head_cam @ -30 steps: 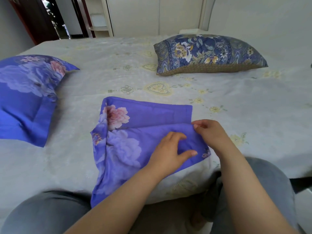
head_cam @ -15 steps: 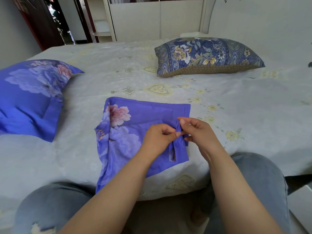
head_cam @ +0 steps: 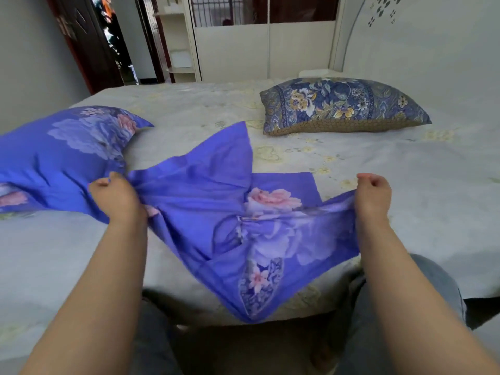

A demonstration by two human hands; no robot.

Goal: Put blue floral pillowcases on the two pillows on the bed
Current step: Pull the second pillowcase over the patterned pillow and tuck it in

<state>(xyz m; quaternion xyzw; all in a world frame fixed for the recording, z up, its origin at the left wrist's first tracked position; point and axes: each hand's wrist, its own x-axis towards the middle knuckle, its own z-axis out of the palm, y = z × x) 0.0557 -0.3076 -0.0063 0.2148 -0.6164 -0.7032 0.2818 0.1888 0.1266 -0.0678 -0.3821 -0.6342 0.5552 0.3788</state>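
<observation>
Gripping opposite edges of a blue floral pillowcase [head_cam: 243, 220]: left hand [head_cam: 116, 196] and right hand [head_cam: 374, 194], fingers curled and pinching the cloth, arms held wide. Stretched between them above the near edge of the bed [head_cam: 405, 212], one corner drooping low. Farther left, a pillow already in a blue floral case [head_cam: 56, 155]. Far right, a dark patterned pillow [head_cam: 343, 105], well apart.

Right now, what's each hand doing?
Left hand: grips the pillowcase at one edge.
Right hand: grips its opposite edge.
</observation>
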